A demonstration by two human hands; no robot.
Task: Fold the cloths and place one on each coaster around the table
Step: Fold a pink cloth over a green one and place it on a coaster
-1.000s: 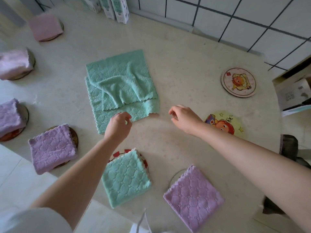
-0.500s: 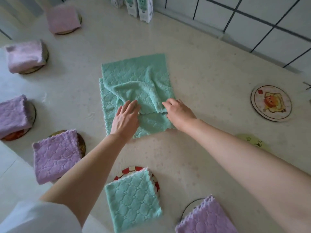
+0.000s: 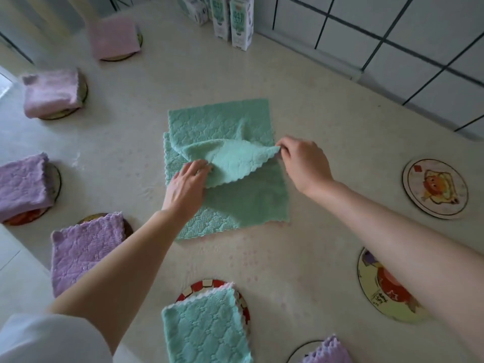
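Note:
Two green cloths [image 3: 230,195] lie stacked in the middle of the table. My left hand [image 3: 187,184] pinches the near left edge of the top cloth's flap. My right hand [image 3: 305,162] pinches its right corner, and the flap is lifted off the layer below. A round coaster with a cartoon picture [image 3: 434,188] lies bare at the right. Another bare coaster [image 3: 377,286] sits partly under my right forearm. A folded green cloth [image 3: 207,328] rests on a red-checked coaster at the near edge.
Folded purple cloths [image 3: 86,250] [image 3: 22,186] and pink cloths [image 3: 51,93] [image 3: 114,36] sit on coasters along the left side. Another purple cloth [image 3: 327,353] lies on a coaster at the bottom edge. Cartons [image 3: 241,22] stand by the tiled wall at the back.
Both hands moved from the near edge onto the green cloth, took hold of the top flap and pulled it apart and up. The camera view shifted toward the table's centre.

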